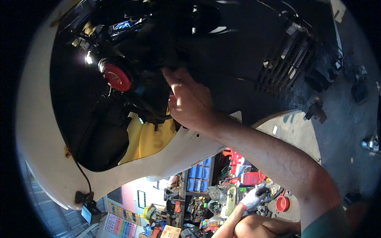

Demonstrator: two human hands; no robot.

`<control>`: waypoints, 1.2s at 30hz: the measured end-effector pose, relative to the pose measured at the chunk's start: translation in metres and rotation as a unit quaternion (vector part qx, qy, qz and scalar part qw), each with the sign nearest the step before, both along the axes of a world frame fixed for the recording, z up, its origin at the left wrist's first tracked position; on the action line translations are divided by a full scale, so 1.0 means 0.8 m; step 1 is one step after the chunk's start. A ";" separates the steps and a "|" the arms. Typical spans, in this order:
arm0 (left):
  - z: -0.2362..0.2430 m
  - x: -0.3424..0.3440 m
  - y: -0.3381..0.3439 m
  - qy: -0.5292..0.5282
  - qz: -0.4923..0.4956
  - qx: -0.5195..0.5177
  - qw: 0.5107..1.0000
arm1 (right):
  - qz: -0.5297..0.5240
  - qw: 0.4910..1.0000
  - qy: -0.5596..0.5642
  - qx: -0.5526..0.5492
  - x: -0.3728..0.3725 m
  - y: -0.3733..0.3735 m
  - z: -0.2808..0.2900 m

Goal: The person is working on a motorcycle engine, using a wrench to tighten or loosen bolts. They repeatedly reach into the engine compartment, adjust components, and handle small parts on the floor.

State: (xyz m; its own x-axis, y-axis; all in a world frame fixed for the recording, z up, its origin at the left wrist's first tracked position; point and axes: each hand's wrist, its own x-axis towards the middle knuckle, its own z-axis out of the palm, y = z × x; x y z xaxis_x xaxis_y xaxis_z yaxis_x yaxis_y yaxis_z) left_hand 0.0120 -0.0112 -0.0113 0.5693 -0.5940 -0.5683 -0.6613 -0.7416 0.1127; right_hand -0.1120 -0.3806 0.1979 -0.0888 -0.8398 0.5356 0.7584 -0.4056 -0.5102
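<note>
My bare right hand point(188, 99) reaches up from the lower right into the dark inside of a white vehicle body panel point(33, 119). Its fingers are bent and closed, their tips against dark parts whose detail is lost in shadow; what they hold I cannot make out. To its left is a round red part point(117, 79) among black cables and metal fittings. A yellow piece point(147, 139) shows through the panel's opening below the hand. A dark ribbed part point(285, 59) lies to the upper right. My left hand is not in view.
Another person's gloved hand point(254, 198) and bare knee are at the bottom. Behind are blue drawers point(198, 176), cluttered tools and a red round container point(282, 204). A small dark device point(90, 212) hangs at the panel's lower corner. Dark objects lie on the concrete floor point(345, 131).
</note>
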 end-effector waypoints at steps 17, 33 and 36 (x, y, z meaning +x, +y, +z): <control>0.012 -0.009 -0.017 0.039 -0.002 0.013 0.999 | 0.165 0.962 -0.216 0.024 0.016 -0.012 0.018; 0.000 0.007 0.003 0.019 0.016 0.003 1.000 | 0.265 0.922 -0.283 -0.001 0.011 -0.016 0.039; 0.003 -0.003 -0.006 0.013 0.027 0.006 1.000 | 0.132 0.970 -0.205 -0.010 0.013 -0.001 0.033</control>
State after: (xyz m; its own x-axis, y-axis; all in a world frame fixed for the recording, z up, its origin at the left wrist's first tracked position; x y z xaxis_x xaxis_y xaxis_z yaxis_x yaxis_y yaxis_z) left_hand 0.0093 -0.0159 -0.0088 0.5849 -0.5562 -0.5903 -0.6176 -0.7772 0.1204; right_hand -0.1017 -0.3815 0.2244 -0.0819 -0.8519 0.5173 0.9744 -0.1774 -0.1379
